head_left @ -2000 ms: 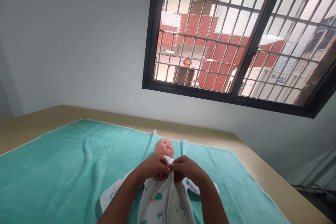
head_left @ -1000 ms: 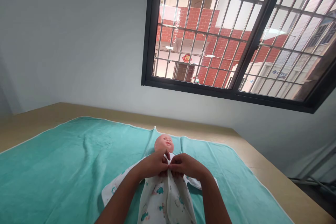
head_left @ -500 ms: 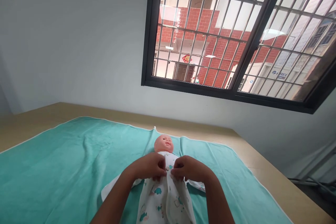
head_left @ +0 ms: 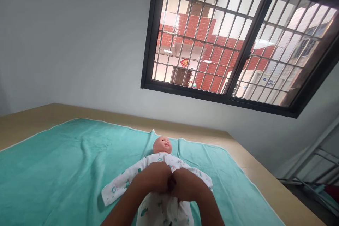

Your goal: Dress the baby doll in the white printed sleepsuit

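A baby doll (head_left: 162,145) lies on its back on a green blanket (head_left: 66,169), its head toward the wall. It wears a white baby romper (head_left: 150,209) with small green prints, and both long sleeves are spread out to the sides. My left hand (head_left: 159,177) and my right hand (head_left: 185,184) meet over the doll's belly, fingers closed on the front opening of the romper. The fingertips are mostly hidden behind the hands, so the exact bit of cloth or button between them does not show.
The blanket covers much of a light wooden table (head_left: 222,137), whose far edge runs along a pale wall (head_left: 79,42). A dark-framed window (head_left: 185,91) with metal bars is above. A metal frame (head_left: 304,162) stands beyond the table's right edge.
Both hands have moved down the romper from the chest to the belly and come together. The doll's chest and sleeves now show more. The view has shifted slightly.
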`<state>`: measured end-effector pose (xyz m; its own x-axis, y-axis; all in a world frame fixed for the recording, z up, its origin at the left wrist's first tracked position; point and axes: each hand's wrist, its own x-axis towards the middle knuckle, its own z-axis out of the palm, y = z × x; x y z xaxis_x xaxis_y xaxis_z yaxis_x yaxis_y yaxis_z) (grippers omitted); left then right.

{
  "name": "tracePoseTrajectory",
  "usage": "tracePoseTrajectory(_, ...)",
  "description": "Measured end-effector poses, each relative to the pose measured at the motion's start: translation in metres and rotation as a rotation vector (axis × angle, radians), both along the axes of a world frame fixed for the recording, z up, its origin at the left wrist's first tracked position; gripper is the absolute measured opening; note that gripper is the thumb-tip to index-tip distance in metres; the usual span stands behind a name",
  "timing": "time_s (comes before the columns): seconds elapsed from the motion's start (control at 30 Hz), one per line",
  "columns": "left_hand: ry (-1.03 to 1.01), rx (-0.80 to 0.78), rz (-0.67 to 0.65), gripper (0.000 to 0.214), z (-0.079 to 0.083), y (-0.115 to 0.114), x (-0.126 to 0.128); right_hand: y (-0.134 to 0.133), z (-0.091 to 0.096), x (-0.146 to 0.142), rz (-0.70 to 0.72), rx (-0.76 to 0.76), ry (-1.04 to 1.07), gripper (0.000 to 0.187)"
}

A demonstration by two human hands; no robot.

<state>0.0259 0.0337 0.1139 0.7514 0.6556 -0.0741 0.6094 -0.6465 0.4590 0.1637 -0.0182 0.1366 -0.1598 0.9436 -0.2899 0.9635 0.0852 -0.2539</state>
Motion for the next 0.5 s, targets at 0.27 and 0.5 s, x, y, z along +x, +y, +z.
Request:
tracePoseTrajectory(0.27, -0.306, -0.090, 0.107, 0.017, -0.023, -0.016, -0.007, -0.011, -0.042, 0.027, -0.188, 0.010, 0.490, 0.017)
tracePoseTrajectory(0.5, -0.804, -0.600, 0.312, 0.028, -0.061, -0.033, -0.016, -0.019, -0.081, 0.032, -0.208, 0.006, 0.994, 0.012)
